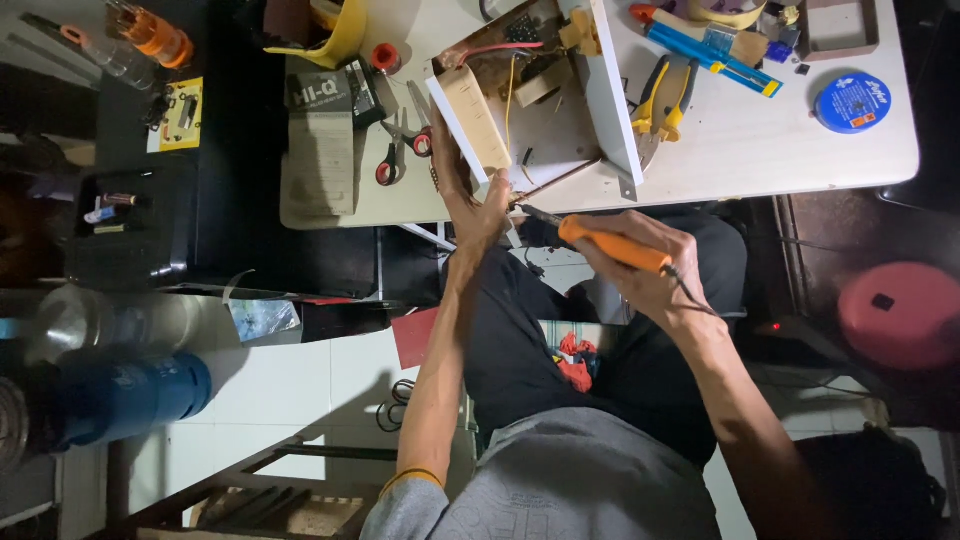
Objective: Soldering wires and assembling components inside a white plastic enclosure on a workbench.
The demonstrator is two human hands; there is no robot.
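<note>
My left hand (472,203) grips the near edge of a white open casing (610,100) that lies on the pale table (760,150), with a circuit board and yellow and red wires (512,90) inside it. My right hand (645,268) holds an orange-handled soldering iron (612,246). Its dark tip points left and ends close to my left fingers at the casing's near corner. A thin cord runs from the iron's back end over my right wrist. My dark trousers fill the view below both hands.
On the table lie red-handled scissors (395,152), a grey box (322,140), yellow-handled pliers (665,95), a blue pump tool (712,52) and a round blue tin (852,102). A red stool (900,315) stands at right, a blue cylinder (125,395) at left.
</note>
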